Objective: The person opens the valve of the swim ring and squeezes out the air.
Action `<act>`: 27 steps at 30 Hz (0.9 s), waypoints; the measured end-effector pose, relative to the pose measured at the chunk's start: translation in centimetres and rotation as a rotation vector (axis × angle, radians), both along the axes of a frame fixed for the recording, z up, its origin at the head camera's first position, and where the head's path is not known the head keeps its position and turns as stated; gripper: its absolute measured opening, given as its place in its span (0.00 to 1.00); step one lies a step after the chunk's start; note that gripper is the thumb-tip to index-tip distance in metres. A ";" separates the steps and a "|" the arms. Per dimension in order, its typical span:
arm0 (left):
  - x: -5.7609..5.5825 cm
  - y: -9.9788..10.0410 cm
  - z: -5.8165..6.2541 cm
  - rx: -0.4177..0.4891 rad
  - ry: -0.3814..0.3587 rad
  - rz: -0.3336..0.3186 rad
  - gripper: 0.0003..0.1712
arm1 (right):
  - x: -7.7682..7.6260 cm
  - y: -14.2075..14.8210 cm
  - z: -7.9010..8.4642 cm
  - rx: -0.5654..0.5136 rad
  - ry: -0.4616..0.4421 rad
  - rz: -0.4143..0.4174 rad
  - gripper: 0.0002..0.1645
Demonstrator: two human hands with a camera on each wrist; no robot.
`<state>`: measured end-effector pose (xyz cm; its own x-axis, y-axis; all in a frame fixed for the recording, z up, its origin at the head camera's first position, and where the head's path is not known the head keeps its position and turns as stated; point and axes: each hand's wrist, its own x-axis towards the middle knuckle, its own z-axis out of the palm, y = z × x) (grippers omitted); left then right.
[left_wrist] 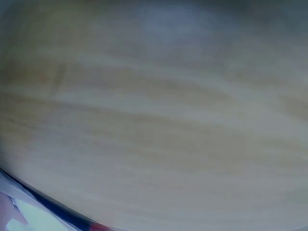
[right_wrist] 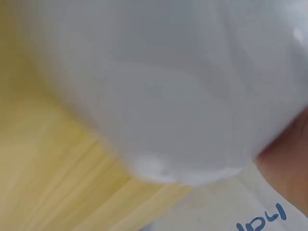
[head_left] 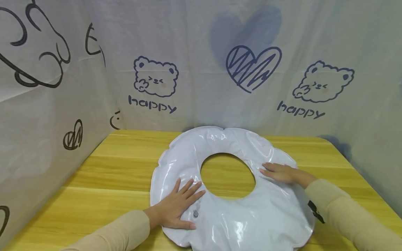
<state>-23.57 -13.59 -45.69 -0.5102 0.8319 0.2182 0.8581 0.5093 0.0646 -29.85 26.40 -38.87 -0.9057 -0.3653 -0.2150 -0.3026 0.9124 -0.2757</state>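
A white inflatable swim ring point(head_left: 238, 223), glossy and creased, lies on the wooden table with its round hole toward the back. My left hand point(head_left: 179, 205) rests on the ring's left side, fingers spread and straight, beside a small clear valve point(head_left: 195, 213). On the right side of the ring, my right hand point(head_left: 281, 173) lies with its fingers extended toward the hole. In the right wrist view the white ring point(right_wrist: 159, 106) fills most of the picture, with part of the right hand point(right_wrist: 286, 163) at the edge. The left wrist view is blurred and shows mainly the table surface point(left_wrist: 154, 144).
The yellow wood-grain table point(head_left: 106, 174) reaches back to a pale cloth point(head_left: 201, 97) printed with hearts, bear faces and "happy". Another printed cloth point(head_left: 41, 122) hangs along the left side. A black strap point(head_left: 315, 211) shows below the right sleeve.
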 end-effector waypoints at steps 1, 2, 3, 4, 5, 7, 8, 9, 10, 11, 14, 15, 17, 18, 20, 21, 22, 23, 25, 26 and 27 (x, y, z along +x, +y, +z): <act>0.0 0.0 0.0 -0.006 -0.009 0.004 0.57 | 0.5 0.2 0.2 -0.024 -0.013 0.007 0.45; 0.0 0.0 0.0 -0.012 -0.018 0.009 0.57 | 1.0 0.3 0.4 -0.038 -0.021 0.016 0.45; -0.1 -0.1 0.0 -0.015 -0.025 0.011 0.56 | 1.5 0.6 0.4 -0.054 -0.025 0.029 0.45; -0.1 -0.1 0.0 -0.016 -0.033 0.013 0.56 | 2.0 0.7 0.4 -0.072 -0.030 0.048 0.44; -0.1 -0.1 0.1 -0.017 -0.044 0.015 0.56 | 2.5 0.9 0.4 -0.092 -0.029 0.068 0.44; 0.0 -0.1 0.1 -0.018 -0.066 0.017 0.55 | 3.5 1.3 0.2 -0.118 -0.020 0.101 0.43; 0.0 -0.1 0.1 -0.019 -0.075 0.017 0.55 | 3.9 1.5 0.1 -0.127 -0.009 0.120 0.42; 0.0 -0.1 0.2 -0.018 -0.085 0.017 0.54 | 4.3 1.8 0.0 -0.141 0.002 0.141 0.42; 0.0 -0.1 0.2 -0.018 -0.094 0.017 0.53 | 4.7 2.0 -0.2 -0.152 0.011 0.157 0.42; 0.1 -0.1 0.2 -0.020 -0.104 0.019 0.52 | 5.0 2.2 -0.4 -0.163 0.026 0.174 0.42; 0.1 -0.1 0.2 -0.028 -0.114 0.027 0.51 | 5.9 2.5 -1.4 -0.194 0.068 0.217 0.42; 0.0 -0.1 0.2 -0.030 -0.119 0.029 0.51 | 6.1 2.6 -1.9 -0.214 0.077 0.227 0.42; 0.0 -0.1 0.2 -0.034 -0.122 0.032 0.51 | 6.5 2.7 -2.8 -0.250 0.098 0.232 0.43; 0.0 -0.1 0.2 -0.035 -0.122 0.034 0.51 | 6.7 2.7 -3.2 -0.269 0.100 0.229 0.44; 0.0 0.0 0.3 -0.031 -0.121 0.031 0.51 | 6.9 2.6 -4.2 -0.299 0.105 0.222 0.44; 0.0 0.0 0.3 -0.029 -0.122 0.030 0.51 | 7.0 2.6 -4.6 -0.309 0.109 0.217 0.44; 0.0 0.0 0.4 -0.025 -0.122 0.029 0.51 | 7.1 2.6 -5.1 -0.316 0.118 0.213 0.44; 0.0 0.0 0.4 -0.023 -0.118 0.028 0.51 | 7.2 2.6 -5.5 -0.320 0.128 0.213 0.44; 0.0 0.0 0.4 -0.022 -0.116 0.029 0.51 | 7.1 2.7 -6.3 -0.301 0.174 0.221 0.44; 0.0 0.0 0.4 -0.022 -0.113 0.030 0.51 | 7.0 2.7 -6.7 -0.283 0.206 0.229 0.44; 0.0 -0.1 0.3 -0.023 -0.111 0.032 0.51 | 6.9 2.8 -7.0 -0.254 0.245 0.235 0.45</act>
